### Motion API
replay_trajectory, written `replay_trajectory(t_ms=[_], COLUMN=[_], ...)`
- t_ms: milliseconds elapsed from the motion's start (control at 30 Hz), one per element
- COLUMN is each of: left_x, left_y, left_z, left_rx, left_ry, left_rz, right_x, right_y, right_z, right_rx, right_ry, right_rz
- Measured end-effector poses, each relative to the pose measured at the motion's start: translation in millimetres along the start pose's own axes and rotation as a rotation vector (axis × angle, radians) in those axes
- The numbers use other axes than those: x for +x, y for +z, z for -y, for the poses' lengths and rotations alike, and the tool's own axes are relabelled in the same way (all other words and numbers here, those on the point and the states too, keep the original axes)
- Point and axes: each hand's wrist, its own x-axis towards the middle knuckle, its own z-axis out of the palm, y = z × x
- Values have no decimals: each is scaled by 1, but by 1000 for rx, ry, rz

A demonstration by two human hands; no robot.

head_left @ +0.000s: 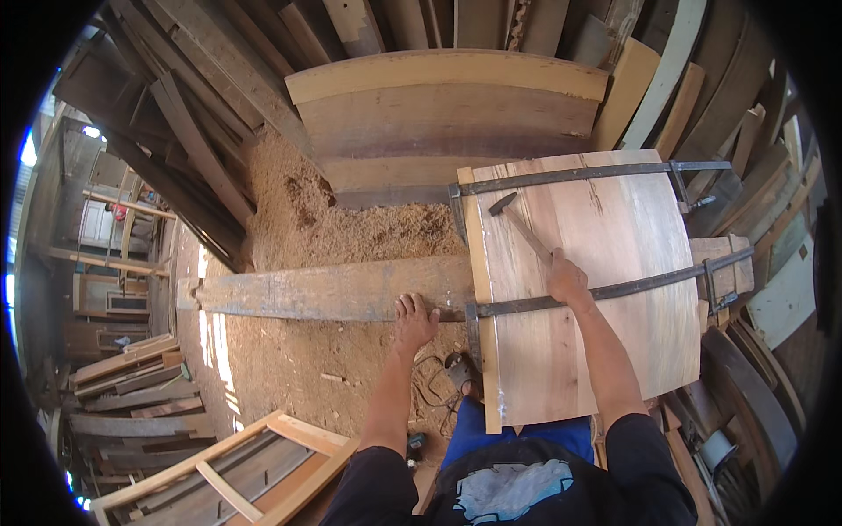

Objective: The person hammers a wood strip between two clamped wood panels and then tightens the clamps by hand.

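Observation:
My right hand [568, 279] is closed around the wooden handle of a hammer [528, 235]. The hammer's dark head lies over the upper left part of a pale wooden panel [614, 237]. Two dark metal bar clamps [605, 175] run across this panel, and their screw ends stick out past its right side. Along the panel's left side runs a narrow light strip of wood [481, 263]. My left hand [416, 323] rests on the near edge of a long weathered plank [333, 287], its fingers lying over the top. The plank passes beneath the panel.
Sawdust [351, 232] covers the ground. A wide board with a yellowish edge [447, 79] leans at the back among many planks. A wooden frame [219, 482] stands at the lower left, near stacked lumber [132, 386]. More boards [745, 377] crowd the right side.

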Motion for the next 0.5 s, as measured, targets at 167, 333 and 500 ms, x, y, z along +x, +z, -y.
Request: replay_trajectory(t_ms=[167,333,500], left_x=[3,3,32], left_y=[-19,-41,-77], left_z=[0,22,14], left_rx=[-17,16,-49], left_ry=[116,158,204], left_rz=[136,221,476], right_x=[-28,-74,-110], right_y=[11,5,49], right_z=[11,76,85], right_rx=[-98,13,286], right_ry=[66,147,182], right_rz=[19,0,-21])
